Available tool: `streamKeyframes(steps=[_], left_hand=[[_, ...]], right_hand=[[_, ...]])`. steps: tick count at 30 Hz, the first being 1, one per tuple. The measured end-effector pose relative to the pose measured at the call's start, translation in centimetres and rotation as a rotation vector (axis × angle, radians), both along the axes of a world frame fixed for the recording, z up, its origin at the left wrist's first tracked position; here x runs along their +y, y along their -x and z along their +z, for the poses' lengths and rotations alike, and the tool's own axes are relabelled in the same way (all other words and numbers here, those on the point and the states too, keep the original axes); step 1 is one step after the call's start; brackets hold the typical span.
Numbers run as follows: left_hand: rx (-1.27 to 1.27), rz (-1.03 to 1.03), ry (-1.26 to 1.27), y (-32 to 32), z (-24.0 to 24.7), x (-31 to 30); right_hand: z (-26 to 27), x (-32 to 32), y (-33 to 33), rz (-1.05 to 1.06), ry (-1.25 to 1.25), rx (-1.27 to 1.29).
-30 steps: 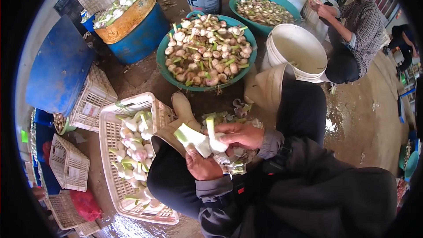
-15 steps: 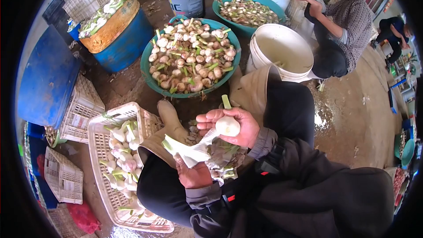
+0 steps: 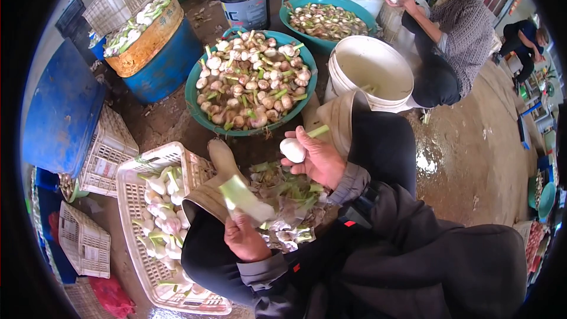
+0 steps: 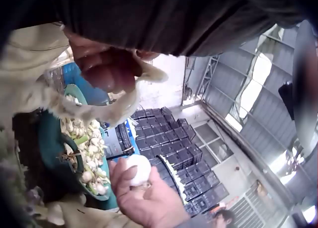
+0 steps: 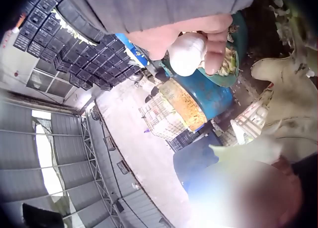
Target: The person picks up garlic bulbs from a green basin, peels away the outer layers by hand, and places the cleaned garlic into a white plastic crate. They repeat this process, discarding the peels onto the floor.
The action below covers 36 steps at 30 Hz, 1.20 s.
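Fingers of the right hand (image 3: 322, 162) curl round a round white garlic bulb (image 3: 292, 150). At seven o'clock, the left hand (image 3: 245, 239) pinches pale green peel (image 3: 242, 198). Best hold the bulb softly.

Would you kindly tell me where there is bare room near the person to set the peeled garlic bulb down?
Bare wet floor lies right of the knee, beyond the white bucket; a smaller patch sits between the blue drum, green basin and white crate. The bucket looks nearly empty. Crowded: the heaped basin, the peelings on the lap.
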<state>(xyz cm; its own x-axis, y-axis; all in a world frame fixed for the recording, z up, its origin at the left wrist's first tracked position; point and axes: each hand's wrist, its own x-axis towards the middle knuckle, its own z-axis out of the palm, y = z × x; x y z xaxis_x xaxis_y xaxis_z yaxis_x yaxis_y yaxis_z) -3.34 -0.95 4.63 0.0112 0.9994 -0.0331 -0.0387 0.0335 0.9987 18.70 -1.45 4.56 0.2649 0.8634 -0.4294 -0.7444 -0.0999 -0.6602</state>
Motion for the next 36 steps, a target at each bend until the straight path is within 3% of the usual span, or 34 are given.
streamKeyframes(steps=[1, 3, 5, 6, 7, 8, 9, 13, 15, 17, 19, 21, 23, 26, 28, 30, 33, 36], left_hand=[[-0.007, -0.054, 0.001, -0.3, -0.6, -0.2], [0.273, -0.146, -0.334, -0.6, -2.4, -0.2], [0.726, -0.218, -0.564, -1.5, -2.7, -1.0], [0.769, -0.249, -0.455, -2.2, -4.5, -1.6], [0.953, -0.311, -0.642, -2.6, -4.4, -1.9], [1.186, -0.386, -0.519, -3.5, -4.9, -2.4], [1.229, -0.449, -0.455, -4.2, -5.2, -3.0], [0.996, -0.465, -0.356, -4.5, -5.5, -3.4], [0.956, -0.479, -0.355, -3.8, -5.3, -3.4], [0.894, -0.514, -0.371, -3.8, -5.2, -3.1], [0.927, -0.595, -0.214, -3.8, -5.2, -2.8], [0.565, -0.486, 0.056, -3.7, -8.0, -3.6], [0.915, -0.568, -0.308, -3.6, -6.0, -3.2], [0.911, -0.581, -0.255, -3.6, -2.4, -3.6], [0.899, -0.609, -0.276, -3.9, -3.0, -3.9], [0.892, -0.638, -0.305, -4.2, -3.2, -3.8], [0.793, -0.652, -0.329, -4.3, -2.2, -3.4], [0.743, -0.708, -0.291, -4.2, -1.8, -2.8]], right_hand=[[0.3, -0.1, 0.0, 0.013, 0.013, 0.007], [0.3, -0.3, -0.5, 0.048, 0.017, 0.012], [-0.8, 0.0, -0.8, 0.123, 0.032, 0.001], [-1.1, 0.0, -0.7, 0.142, 0.084, -0.074], [-1.0, 0.1, -0.5, 0.167, 0.129, -0.151], [-1.1, 0.3, -0.5, 0.222, 0.115, -0.189], [-1.2, 0.4, -0.6, 0.272, 0.103, -0.229], [1.7, 2.8, 2.2, 0.398, 0.136, -0.311], [3.0, 5.4, 4.6, 0.503, -0.011, -0.387], [7.5, 7.6, 8.5, 0.662, -0.211, -0.389], [11.2, 7.9, 11.3, 0.808, -0.392, -0.430], [11.0, 7.8, 12.2, 0.818, -0.384, -0.650], [7.8, 8.1, 10.6, 0.948, -0.332, -0.738], [4.4, 7.3, 5.6, 1.209, -0.184, -1.257], [2.2, 6.9, 1.8, 1.095, 0.034, -1.594], [0.1, 7.7, -1.9, 0.838, 0.195, -1.770], [-0.1, 11.1, -5.5, 0.711, 0.308, -1.624], [-2.3, 15.0, -6.3, 0.618, 0.227, -1.768]])
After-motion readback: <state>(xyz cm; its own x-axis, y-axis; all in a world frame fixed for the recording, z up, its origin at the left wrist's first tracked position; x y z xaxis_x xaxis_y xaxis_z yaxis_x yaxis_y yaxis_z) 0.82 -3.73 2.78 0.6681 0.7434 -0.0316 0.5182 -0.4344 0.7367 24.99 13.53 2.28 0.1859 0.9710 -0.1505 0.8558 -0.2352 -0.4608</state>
